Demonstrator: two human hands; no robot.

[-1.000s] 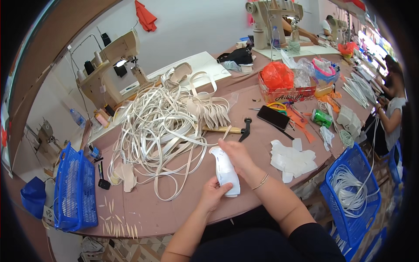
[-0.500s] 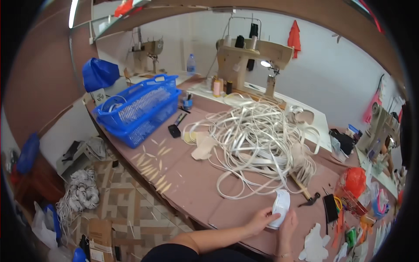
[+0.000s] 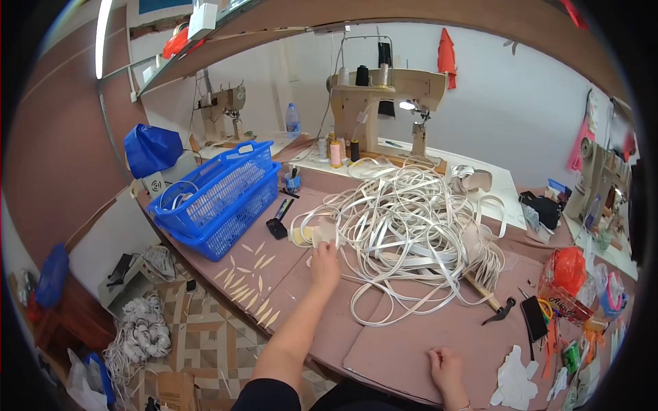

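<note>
My left hand point(image 3: 325, 266) reaches forward across the table, its fingers pinched on a beige piece of sheet material point(image 3: 326, 231) at the left side of a big tangle of white straps point(image 3: 404, 233). A yellowish piece point(image 3: 302, 236) lies beside it. Near the table's front edge rests my right hand point(image 3: 447, 368), fingers curled in, with nothing visible in them. Slim pale leaf-shaped pieces point(image 3: 245, 288) lie spread out left of my left forearm.
Two stacked blue baskets point(image 3: 226, 222) stand at the left. A hammer point(image 3: 490, 301) lies partly under the straps. To the right are a black rectangular object point(image 3: 534, 317), a white cut piece point(image 3: 515, 380) and a red bag point(image 3: 569, 270). A sewing machine point(image 3: 349, 113) stands behind.
The white curved piece that both hands held is out of sight. My left hand has moved forward and left to the beige piece. My right hand has come down, its fingers curled.
</note>
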